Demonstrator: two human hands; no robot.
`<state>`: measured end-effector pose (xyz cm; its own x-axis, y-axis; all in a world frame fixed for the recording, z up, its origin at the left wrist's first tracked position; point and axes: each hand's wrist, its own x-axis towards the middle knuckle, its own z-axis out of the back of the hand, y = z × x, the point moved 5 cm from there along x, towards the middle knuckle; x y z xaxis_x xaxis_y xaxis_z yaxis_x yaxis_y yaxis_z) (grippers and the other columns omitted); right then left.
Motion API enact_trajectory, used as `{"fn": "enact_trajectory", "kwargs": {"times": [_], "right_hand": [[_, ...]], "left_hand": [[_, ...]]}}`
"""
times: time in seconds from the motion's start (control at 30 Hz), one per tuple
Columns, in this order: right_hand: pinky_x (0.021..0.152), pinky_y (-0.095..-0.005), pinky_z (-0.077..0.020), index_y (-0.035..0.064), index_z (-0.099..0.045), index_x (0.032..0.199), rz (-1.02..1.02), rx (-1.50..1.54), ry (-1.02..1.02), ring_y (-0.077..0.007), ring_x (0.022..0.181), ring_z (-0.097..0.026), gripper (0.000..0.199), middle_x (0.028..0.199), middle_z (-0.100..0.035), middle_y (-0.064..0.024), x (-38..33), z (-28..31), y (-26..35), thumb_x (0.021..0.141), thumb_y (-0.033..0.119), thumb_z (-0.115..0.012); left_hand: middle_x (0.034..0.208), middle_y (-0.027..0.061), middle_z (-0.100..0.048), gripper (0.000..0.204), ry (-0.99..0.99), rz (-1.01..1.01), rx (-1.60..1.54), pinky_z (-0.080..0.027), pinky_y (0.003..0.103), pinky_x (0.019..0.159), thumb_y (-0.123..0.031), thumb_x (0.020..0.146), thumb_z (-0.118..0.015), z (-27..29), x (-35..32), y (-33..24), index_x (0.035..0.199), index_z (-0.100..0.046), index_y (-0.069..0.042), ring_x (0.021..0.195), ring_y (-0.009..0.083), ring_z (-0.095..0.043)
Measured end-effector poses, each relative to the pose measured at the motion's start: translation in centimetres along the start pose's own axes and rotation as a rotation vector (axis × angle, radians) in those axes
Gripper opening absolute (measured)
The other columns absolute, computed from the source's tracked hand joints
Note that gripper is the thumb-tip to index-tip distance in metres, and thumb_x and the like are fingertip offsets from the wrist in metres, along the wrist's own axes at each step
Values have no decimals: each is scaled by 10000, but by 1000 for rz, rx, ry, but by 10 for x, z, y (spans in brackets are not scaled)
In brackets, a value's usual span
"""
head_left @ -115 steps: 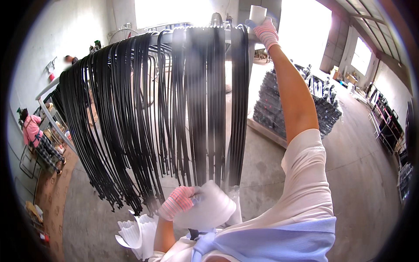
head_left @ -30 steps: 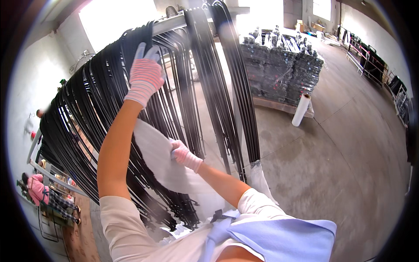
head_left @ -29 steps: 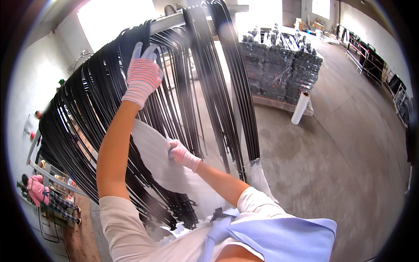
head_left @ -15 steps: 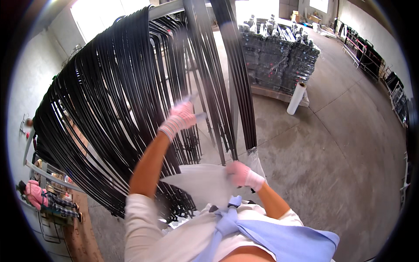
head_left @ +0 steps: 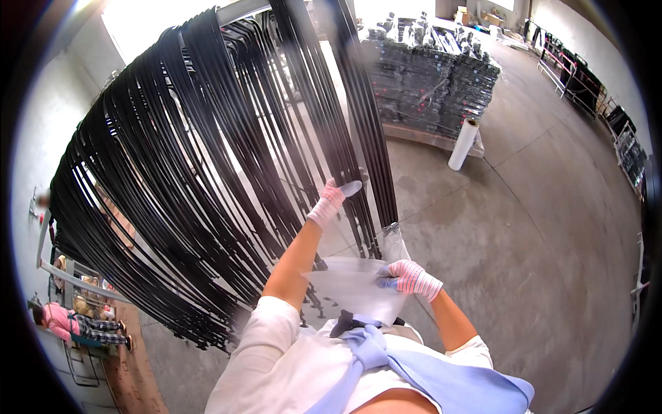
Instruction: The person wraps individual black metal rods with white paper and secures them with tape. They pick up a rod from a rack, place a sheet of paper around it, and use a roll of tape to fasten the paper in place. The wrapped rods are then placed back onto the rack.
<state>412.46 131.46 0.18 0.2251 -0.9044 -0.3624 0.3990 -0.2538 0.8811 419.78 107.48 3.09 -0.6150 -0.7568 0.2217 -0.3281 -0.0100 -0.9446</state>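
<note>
black hanging strips (head_left: pixel 207 207) fill a concrete-floored (head_left: pixel 538 241) hall with stacked pallets (head_left: pixel 434 76).

The tops of the hanging black strips (head_left: pixel 207 172) run out past the upper edge. Behind the strips, the rack (head_left: pixel 69 276) is mostly hidden. The clear plastic bag (head_left: pixel 352 286) covers part of the right hand (head_left: pixel 407 276).
</note>
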Motion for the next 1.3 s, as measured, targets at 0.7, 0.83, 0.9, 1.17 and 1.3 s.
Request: {"fn": "enact_trajectory", "kwargs": {"times": [0.7,0.83,0.9,1.17,1.3], "right_hand": [[661,-333,-458,99,-614,824,-44,-504,152,-282,742,-575,176,811,-606,-118,11,-12,-50,672,130,-529],[649,-377,-449,82,-600,762,114,-578,123,-311,708,-554,157,727,-579,-138,10,0,-57,628,121,-527],[670,-382,-450,76,-580,744,138,-628,87,-317,736,-555,132,749,-578,-144,6,-2,-53,652,128,-501],[750,-367,-439,69,-576,755,19,-708,-16,-302,876,-541,132,957,-558,-120,-17,45,16,632,73,-528],[864,-449,-357,38,-538,708,705,-993,-549,-344,1029,-446,126,1188,-424,-154,-44,111,143,582,52,-537]], "left_hand": [[1132,134,-498,425,267,78,115,-396,325,889,-246,868,-395,-9,-56,-19,1223,-344,-18,997,215,-523],[1160,159,-468,465,89,149,-129,-385,376,901,-325,883,-317,-11,-65,-7,1210,-345,4,1023,251,-501],[1127,163,-488,527,109,122,-341,-395,391,886,-389,874,-307,-18,-75,4,1197,-353,26,1011,273,-504],[981,122,-566,440,61,242,-254,-433,356,835,-129,682,-620,-42,-79,-8,1070,-487,28,894,231,-562],[870,85,-540,467,60,105,48,-428,311,725,-125,723,-598,-20,-87,8,1138,-421,-5,781,187,-530]]}}
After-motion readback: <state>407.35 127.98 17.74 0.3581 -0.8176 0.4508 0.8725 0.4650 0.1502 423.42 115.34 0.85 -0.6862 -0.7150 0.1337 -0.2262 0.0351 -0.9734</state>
